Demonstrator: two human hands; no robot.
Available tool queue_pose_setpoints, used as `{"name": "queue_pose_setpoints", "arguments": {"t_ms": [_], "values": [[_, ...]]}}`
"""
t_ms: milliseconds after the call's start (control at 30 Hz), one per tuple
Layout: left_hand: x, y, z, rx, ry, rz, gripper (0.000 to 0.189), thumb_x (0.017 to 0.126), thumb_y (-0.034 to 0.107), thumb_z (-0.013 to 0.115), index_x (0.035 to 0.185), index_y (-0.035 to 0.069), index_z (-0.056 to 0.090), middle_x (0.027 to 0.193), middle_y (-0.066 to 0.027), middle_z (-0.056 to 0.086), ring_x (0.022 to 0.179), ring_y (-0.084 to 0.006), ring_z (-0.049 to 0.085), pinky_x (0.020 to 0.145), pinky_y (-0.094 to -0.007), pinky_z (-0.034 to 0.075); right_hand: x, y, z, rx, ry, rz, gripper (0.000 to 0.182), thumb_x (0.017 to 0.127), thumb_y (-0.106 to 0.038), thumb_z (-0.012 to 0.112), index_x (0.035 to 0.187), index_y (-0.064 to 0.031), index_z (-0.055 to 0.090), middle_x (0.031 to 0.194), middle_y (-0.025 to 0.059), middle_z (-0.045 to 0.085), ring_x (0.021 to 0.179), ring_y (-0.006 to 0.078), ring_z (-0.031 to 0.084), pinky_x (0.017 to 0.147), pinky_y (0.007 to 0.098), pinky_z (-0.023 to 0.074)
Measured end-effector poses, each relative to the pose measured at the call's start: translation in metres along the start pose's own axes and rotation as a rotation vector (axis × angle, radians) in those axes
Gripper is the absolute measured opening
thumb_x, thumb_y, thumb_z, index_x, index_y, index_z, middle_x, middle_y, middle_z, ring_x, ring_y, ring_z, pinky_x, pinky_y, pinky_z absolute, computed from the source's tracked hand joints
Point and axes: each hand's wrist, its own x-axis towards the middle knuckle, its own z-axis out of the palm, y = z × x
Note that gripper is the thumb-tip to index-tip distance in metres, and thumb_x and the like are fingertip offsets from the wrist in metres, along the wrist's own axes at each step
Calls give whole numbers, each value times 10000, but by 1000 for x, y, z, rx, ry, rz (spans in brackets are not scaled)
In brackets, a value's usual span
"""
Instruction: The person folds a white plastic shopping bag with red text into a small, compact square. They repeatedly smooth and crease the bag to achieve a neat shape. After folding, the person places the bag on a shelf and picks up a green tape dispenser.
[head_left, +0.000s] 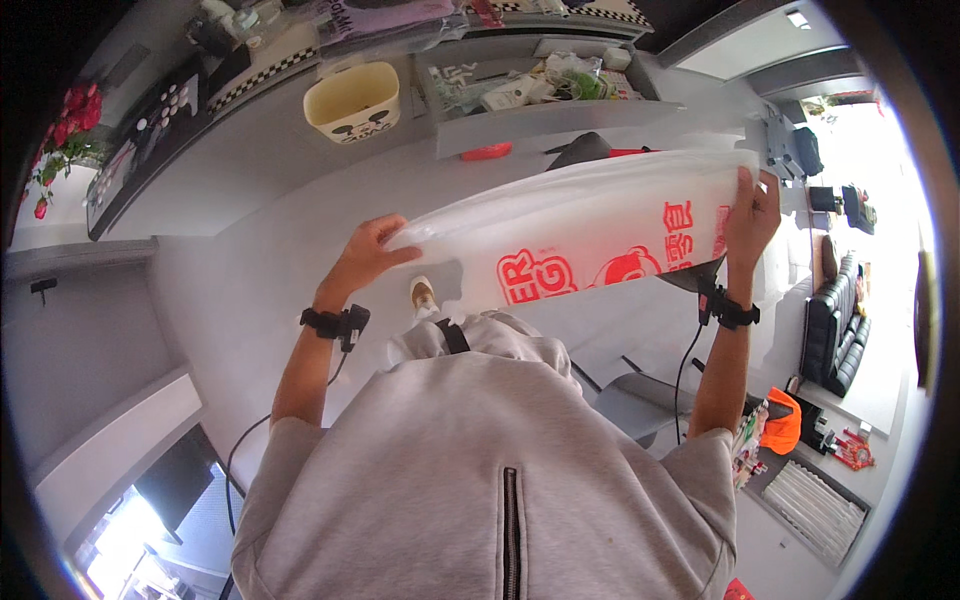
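Observation:
Stretched lengthwise between my two hands is a translucent white plastic bag (570, 225) with red printing on it, pulled into a long flat band in front of my body. My left hand (371, 251) pinches its left end between thumb and fingers. At the other end my right hand (754, 214) grips the bag near its upper corner. Each forearm wears a black strap with a small cabled device. Below the bag's lower edge shows one of my shoes (424, 292) on the pale floor.
Ahead, an open drawer (555, 112) holds plastic packets and small items. To its left is a cream bin (352, 94) with a cartoon face. A red object (486, 152) lies under the drawer. On the right are a grey chair (637, 405) and a black leather sofa (831, 330).

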Motion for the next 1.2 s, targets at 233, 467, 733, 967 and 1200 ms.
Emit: {"name": "queue_pose_setpoints", "arguments": {"t_ms": [233, 467, 733, 967, 1200], "values": [[-39, 34, -12, -184, 252, 254, 646, 713, 15, 818, 1293, 122, 552, 1384, -53, 500, 1263, -218, 511, 1003, -373, 483, -23, 16, -17, 184, 157, 170, 255, 1020, -264, 563, 1080, -17, 544, 813, 113, 696, 724, 119, 626, 628, 232, 486], [-22, 29, -14, -21, 463, 325, 339, 755, 54, 810, 1072, 103, 700, 1262, -54, 596, 1112, -188, 600, 841, -308, 535, -42, 11, -35, 178, 207, 218, 255, 1034, -257, 530, 1099, -11, 522, 854, 121, 695, 735, 121, 648, 614, 238, 501], [-15, -26, -35, -384, 350, 81, 127, 794, 32, 770, 917, 31, 737, 780, -20, 705, 694, -75, 620, 642, -224, 496, -66, 17, -28, 59, 82, 310, 264, 1001, -246, 599, 1054, 4, 533, 684, 53, 628, 617, 51, 516, 519, 213, 393], [-34, -68, -67, -463, 291, -93, 117, 794, 50, 766, 873, -25, 723, 782, -58, 699, 702, -110, 639, 670, -256, 515, -91, -8, 45, 109, -57, 281, 237, 990, -244, 618, 917, -30, 547, 580, -25, 521, 553, 7, 430, 464, 217, 316], [-53, -113, -118, -540, 365, -189, 181, 803, 50, 760, 922, -68, 692, 869, -94, 694, 824, -165, 659, 763, -259, 535, -96, -28, 139, 297, -251, 359, 248, 985, -212, 628, 847, -17, 561, 630, -49, 537, 591, 0, 404, 497, 213, 310]]}}
